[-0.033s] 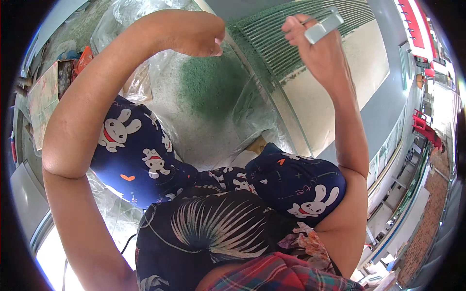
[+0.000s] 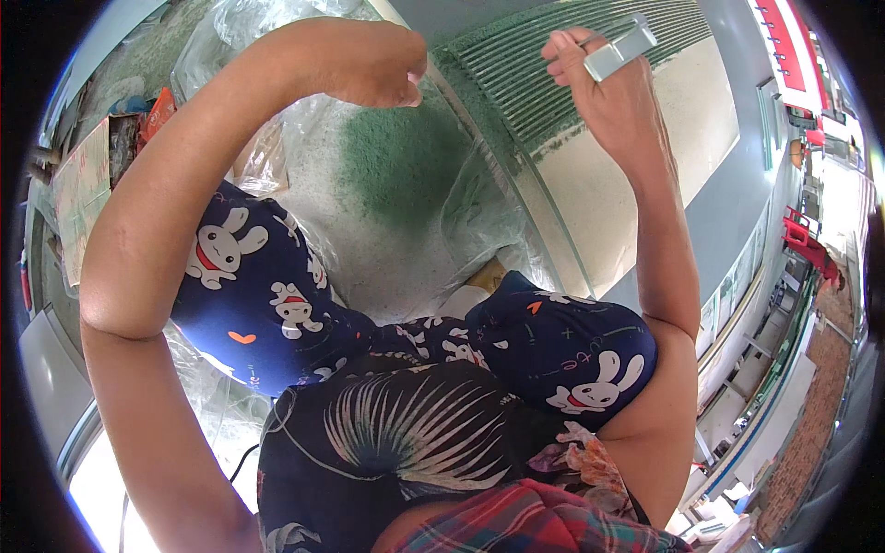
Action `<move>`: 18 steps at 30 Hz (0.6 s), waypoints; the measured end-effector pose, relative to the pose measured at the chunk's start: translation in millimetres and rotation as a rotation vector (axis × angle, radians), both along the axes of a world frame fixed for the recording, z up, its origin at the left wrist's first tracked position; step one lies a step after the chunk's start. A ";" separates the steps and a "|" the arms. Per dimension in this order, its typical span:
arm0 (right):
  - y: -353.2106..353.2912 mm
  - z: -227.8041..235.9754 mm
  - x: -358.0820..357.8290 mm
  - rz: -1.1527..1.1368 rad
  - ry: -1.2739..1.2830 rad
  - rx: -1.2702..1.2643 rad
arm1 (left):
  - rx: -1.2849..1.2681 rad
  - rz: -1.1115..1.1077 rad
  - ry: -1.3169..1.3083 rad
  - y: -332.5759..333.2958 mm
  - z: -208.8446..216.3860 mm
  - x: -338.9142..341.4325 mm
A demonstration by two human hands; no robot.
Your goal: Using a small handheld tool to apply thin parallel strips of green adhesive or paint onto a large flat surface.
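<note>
My right hand [image 2: 613, 106] is raised over a pale board [image 2: 590, 217] whose far part is covered in narrow parallel ridges [image 2: 544, 69] dusted with green powder. Its fingers are curled around a silvery, bar-shaped metal tool [image 2: 619, 55] with a thin side piece; the exact kind does not show. To the left, my left hand [image 2: 378, 64] is bent inward beside the board's near edge strip, its fingers closed. What those fingers hold, if anything, is hidden.
Green powder [image 2: 396, 166] lies heaped on the floor between my knees and the board. Crumpled clear plastic sheeting [image 2: 212, 46] spreads at the far left. A cardboard box [image 2: 83, 198] stands left of my arm. A red chair [image 2: 800, 230] is far right.
My right hand and the metal tool have shifted very slightly to the right. My left hand stays where it was.
</note>
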State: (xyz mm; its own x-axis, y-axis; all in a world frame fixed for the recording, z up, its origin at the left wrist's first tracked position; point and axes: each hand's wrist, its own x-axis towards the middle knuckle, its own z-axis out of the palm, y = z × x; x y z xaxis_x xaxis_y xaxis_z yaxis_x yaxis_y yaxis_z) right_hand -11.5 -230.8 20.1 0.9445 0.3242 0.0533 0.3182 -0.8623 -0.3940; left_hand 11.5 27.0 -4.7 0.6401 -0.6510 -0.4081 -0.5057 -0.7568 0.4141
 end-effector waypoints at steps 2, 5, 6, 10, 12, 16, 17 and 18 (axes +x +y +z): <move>-8.5 -9.7 3.3 0.012 -0.088 0.026 | 0.046 -0.008 0.018 -6.8 6.3 1.4; -15.1 -23.9 6.8 -0.022 -0.143 0.050 | 0.086 -0.010 0.039 -11.0 11.6 0.7; -16.5 -25.8 7.1 -0.071 -0.110 0.045 | 0.077 -0.006 0.042 -11.5 12.4 0.4; -11.6 -20.3 7.4 -0.113 0.041 0.065 | 0.079 -0.035 0.024 -6.9 9.5 1.2; -15.7 -25.9 9.9 -0.088 -0.025 0.051 | 0.067 -0.047 0.019 -6.6 7.4 2.5; -6.6 -28.9 3.8 -0.022 -0.109 -0.138 | -0.016 -0.015 -0.022 -5.6 5.7 -1.1; -0.3 -26.3 -2.1 0.060 -0.150 -0.128 | 0.020 -0.016 -0.004 -6.0 7.2 -1.0; 5.8 -24.5 -7.8 0.141 -0.191 -0.117 | 0.055 -0.018 0.013 -6.4 8.3 -1.0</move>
